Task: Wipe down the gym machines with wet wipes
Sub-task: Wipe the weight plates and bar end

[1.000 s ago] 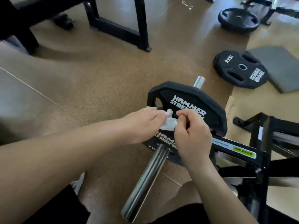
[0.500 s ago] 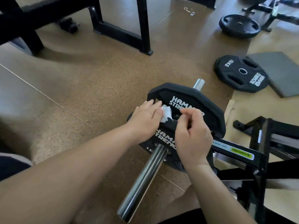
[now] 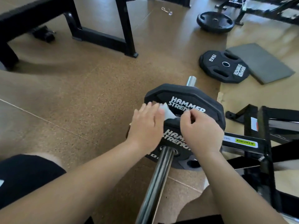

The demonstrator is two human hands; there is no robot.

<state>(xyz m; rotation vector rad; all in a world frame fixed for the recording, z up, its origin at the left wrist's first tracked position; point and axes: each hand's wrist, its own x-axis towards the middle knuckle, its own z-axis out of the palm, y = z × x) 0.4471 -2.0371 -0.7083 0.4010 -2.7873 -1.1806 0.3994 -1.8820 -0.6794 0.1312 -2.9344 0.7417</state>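
Wipe (image 3: 168, 113) is now pressed onto weight plate (image 3: 186, 94) under flattened left hand (image 3: 145, 125), grip apart; right hand (image 3: 200, 128) is curled, hold cannot be told. Wiping is judged begun.

both forearms reach forward, left hand (image 3: 148, 125) flat with straight fingers, right hand (image 3: 200, 128) curled, knuckles up.
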